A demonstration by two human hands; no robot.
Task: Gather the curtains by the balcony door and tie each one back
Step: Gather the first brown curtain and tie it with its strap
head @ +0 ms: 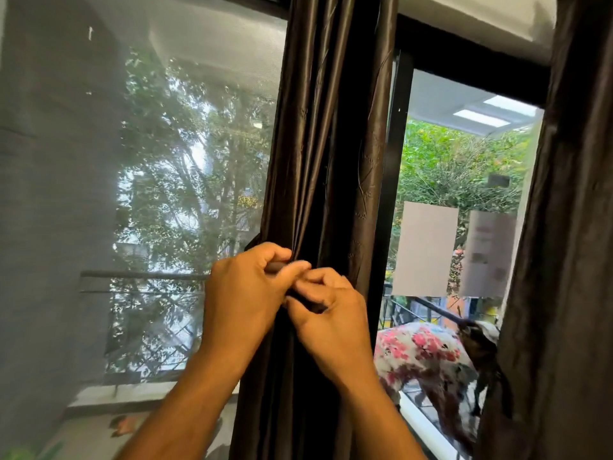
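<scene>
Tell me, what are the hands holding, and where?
Both the left hand and right hand pinch the ends of a dark tie-back band around the gathered middle curtain.

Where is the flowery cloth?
In the head view, the pink-and-white flowery cloth is low on the right, outside the glass, draped over the balcony railing between the two dark brown satin curtains.

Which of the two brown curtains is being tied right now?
The middle curtain, between the mesh screen and the glass pane. Both hands, left hand and right hand, pinch a tie band around it. The right-edge curtain hangs untouched.
</scene>
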